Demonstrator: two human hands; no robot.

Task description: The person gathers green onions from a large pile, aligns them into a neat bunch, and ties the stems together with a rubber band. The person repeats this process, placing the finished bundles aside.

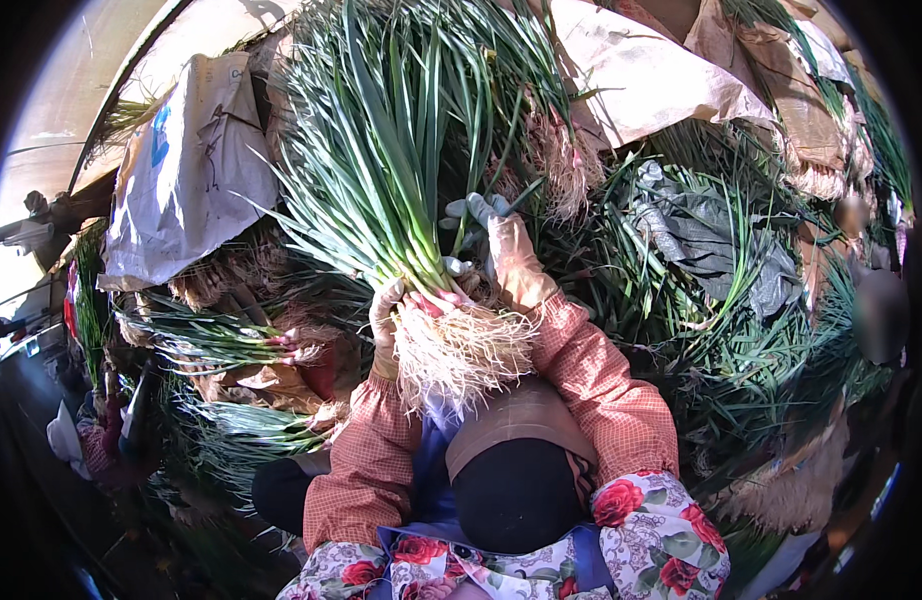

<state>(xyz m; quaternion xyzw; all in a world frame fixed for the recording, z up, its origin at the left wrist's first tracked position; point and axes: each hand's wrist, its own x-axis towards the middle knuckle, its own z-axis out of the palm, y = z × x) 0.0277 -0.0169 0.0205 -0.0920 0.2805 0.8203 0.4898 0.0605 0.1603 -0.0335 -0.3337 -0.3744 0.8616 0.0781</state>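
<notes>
Before my chest is a thick bunch of spring onions [423, 240], its green leaves fanned up and away from me. Pinkish bulbs and a mass of pale roots [464, 349] face my lap. My left hand [386, 322], in a pale glove, grips the bunch at its left side near the bulbs. On the other side, my right hand [509, 247], also gloved, is raised beside the stems with its fingers bent. A thin green stalk and some brownish roots show by its fingers; whether it grips them, I cannot tell.
More spring onions with roots [562, 161] lie beyond the bunch. A white woven sack [194, 165] covers onions at left, near a smaller onion bundle [236, 337]. Loose green leaves [761, 360] and grey plastic sheeting [701, 225] heap at right. Blurred people are at both sides.
</notes>
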